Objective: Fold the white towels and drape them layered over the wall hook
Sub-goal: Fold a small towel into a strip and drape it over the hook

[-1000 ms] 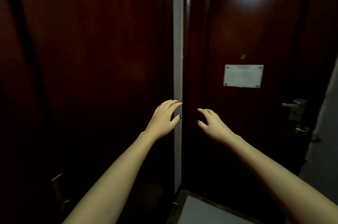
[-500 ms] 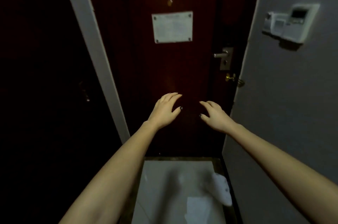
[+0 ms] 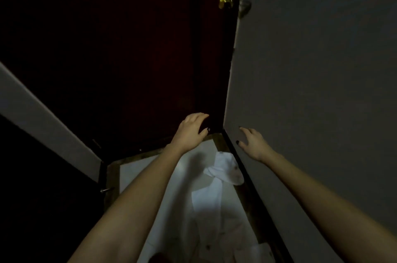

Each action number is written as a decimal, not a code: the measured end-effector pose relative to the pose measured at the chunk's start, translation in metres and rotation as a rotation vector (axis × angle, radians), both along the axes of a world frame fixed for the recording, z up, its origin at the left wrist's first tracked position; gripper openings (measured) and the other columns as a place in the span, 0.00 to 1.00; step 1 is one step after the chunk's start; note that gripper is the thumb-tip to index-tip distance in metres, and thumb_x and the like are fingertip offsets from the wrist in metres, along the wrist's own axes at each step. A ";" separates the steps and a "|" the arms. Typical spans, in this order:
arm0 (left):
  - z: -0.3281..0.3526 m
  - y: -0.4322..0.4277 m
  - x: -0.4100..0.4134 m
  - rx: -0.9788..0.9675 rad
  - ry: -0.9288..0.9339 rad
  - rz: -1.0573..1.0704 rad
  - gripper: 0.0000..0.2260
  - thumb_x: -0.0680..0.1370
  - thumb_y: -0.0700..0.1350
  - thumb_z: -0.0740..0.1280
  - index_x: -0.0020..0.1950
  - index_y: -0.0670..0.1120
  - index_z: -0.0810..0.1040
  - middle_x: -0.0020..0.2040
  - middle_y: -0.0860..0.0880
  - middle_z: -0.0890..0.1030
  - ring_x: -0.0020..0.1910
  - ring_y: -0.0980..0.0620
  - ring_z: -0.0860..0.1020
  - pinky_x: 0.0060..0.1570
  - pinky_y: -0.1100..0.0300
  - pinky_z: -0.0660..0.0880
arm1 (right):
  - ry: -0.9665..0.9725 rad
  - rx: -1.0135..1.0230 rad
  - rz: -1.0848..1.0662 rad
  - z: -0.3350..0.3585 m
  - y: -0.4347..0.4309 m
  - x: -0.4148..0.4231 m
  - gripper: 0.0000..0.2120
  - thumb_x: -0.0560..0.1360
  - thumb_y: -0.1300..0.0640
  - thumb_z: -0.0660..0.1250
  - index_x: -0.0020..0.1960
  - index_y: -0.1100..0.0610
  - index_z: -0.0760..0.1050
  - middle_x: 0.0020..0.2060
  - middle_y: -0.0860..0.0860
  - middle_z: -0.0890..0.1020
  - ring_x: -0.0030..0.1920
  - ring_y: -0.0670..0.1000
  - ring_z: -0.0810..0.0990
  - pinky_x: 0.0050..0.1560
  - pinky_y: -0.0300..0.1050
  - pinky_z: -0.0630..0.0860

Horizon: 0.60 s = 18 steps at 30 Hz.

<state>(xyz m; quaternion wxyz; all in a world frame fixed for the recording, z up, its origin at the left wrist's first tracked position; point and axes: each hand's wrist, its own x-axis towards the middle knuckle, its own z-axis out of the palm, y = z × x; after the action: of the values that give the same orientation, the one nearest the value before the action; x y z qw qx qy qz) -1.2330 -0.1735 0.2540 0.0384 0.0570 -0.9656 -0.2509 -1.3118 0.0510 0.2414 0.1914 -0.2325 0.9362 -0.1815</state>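
Dim entry corner: dark door (image 3: 150,69) at left, pale floor (image 3: 137,176) below, grey wall (image 3: 322,69) at right. Left to right, I record the left hand (image 3: 190,130), fingers loosely spread and empty; the white towel (image 3: 223,171) crumpled on the floor below and between both hands, beside the wall's foot; the right hand (image 3: 252,143), likewise spread, empty and, I judge, nearer. The towel's long axis runs along the wall toward me, bunched end farthest.
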 end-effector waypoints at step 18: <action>-0.534 0.016 -0.110 0.222 -0.232 -0.067 0.20 0.81 0.49 0.64 0.72 0.46 0.69 0.70 0.46 0.70 0.65 0.46 0.72 0.63 0.56 0.68 | -0.102 -0.034 -0.130 -0.518 0.023 -0.077 0.25 0.82 0.56 0.62 0.76 0.59 0.62 0.74 0.58 0.66 0.72 0.58 0.65 0.71 0.45 0.61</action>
<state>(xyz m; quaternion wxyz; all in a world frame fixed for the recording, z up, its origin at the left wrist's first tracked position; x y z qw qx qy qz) -1.3430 -0.1576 -0.2805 -0.0884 0.0574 -0.9313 -0.3488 -1.3886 0.0744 -0.2764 0.2228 -0.1650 0.9350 -0.2210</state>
